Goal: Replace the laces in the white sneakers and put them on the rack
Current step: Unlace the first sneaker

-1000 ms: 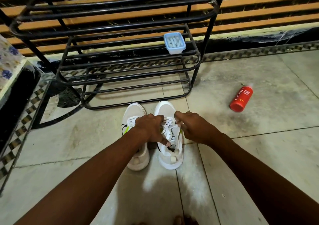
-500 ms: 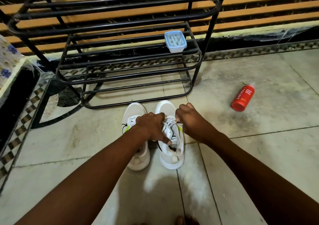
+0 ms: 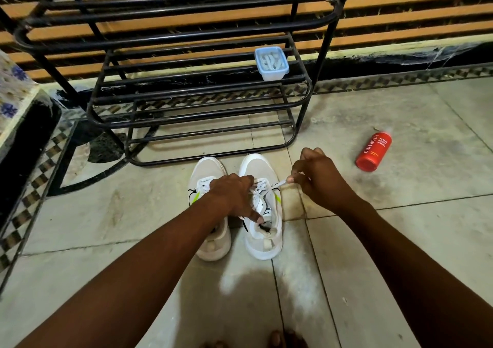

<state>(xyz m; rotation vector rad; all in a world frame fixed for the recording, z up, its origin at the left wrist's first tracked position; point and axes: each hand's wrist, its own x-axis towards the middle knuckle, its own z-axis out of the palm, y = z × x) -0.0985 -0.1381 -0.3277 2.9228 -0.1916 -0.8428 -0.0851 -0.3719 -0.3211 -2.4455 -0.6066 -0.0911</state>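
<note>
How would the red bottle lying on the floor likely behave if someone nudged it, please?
The red bottle lies on its side on the smooth floor tiles, so it would probably roll rather than slide. Its round body looks like rigid plastic, so it likely keeps its shape under a push. How full or heavy it is cannot be told from here.

Two bare forearms are seen, no sleeves reaching into view. No watch, ring or band is worn on the left hand (image 3: 234,195) or the right hand (image 3: 317,179). Bare toes (image 3: 280,339) are glimpsed at the bottom edge.
</note>
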